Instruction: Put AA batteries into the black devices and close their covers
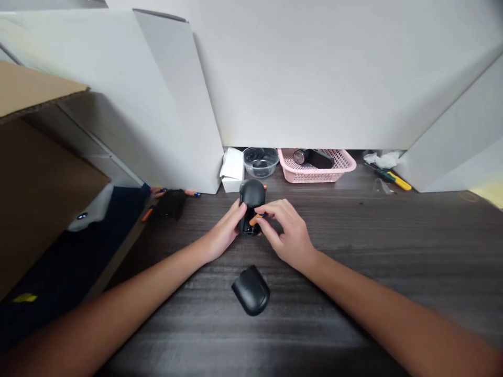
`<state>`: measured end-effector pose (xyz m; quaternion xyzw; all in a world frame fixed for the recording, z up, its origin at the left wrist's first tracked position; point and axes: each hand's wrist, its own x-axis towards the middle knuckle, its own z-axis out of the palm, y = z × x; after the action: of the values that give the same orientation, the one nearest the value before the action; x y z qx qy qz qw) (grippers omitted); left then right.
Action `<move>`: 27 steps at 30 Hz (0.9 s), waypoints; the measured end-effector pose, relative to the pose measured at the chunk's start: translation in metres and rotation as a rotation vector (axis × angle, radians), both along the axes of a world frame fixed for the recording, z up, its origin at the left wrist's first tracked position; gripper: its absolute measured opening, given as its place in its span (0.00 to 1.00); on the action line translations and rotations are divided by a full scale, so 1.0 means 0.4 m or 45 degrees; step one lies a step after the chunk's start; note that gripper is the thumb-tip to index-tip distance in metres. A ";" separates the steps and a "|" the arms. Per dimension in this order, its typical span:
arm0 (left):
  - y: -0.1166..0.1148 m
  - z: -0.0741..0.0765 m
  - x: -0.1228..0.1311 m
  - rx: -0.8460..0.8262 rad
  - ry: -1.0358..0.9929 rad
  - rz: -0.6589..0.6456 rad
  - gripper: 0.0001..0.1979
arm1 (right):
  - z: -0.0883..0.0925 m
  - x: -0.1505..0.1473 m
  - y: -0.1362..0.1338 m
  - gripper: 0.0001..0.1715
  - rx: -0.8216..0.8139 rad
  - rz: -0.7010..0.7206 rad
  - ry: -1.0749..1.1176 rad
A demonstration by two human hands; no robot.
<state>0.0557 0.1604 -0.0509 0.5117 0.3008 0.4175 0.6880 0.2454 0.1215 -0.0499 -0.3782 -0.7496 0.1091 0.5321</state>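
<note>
A black computer mouse (252, 193) with its battery compartment uncovered is gripped along its left side by my left hand (223, 233). Between the thumb and fingers of my right hand (288, 233) is an orange battery (255, 220) with a blue end, tilted over the compartment. Whether the battery touches the inside cannot be made out. Closer to me, a curved black cover (252, 290) lies loose on the dark wood-grain table (188, 324). Fingers hide part of the mouse's edges.
Behind the mouse stand a white box (233, 170), a clear plastic bowl (261, 166) and a pink basket (314, 175) with a black device inside. A screwdriver (393, 179) lies at right. Batteries (192, 193) and a black pouch-like item (170, 204) lie left, near a cardboard box (43, 183).
</note>
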 end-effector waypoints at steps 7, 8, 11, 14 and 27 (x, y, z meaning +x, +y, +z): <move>-0.005 0.009 -0.002 0.004 0.088 -0.041 0.22 | -0.014 0.002 0.003 0.14 0.105 -0.125 -0.260; -0.005 0.015 -0.002 -0.020 0.073 -0.030 0.22 | -0.012 0.002 0.001 0.16 0.092 -0.111 -0.262; -0.003 0.029 -0.003 -0.132 -0.009 -0.011 0.22 | -0.008 0.008 0.000 0.30 -0.005 -0.054 -0.168; 0.002 0.038 0.000 -0.174 -0.049 0.032 0.20 | -0.013 0.035 0.027 0.29 -0.093 -0.163 -0.081; -0.018 0.028 0.024 0.026 0.025 0.285 0.20 | -0.052 0.052 0.234 0.08 -0.320 -0.354 -0.422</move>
<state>0.0651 0.1533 -0.0399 0.4860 0.3585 0.4896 0.6290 0.2663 0.2150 -0.0706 -0.5536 -0.7480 0.0636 0.3605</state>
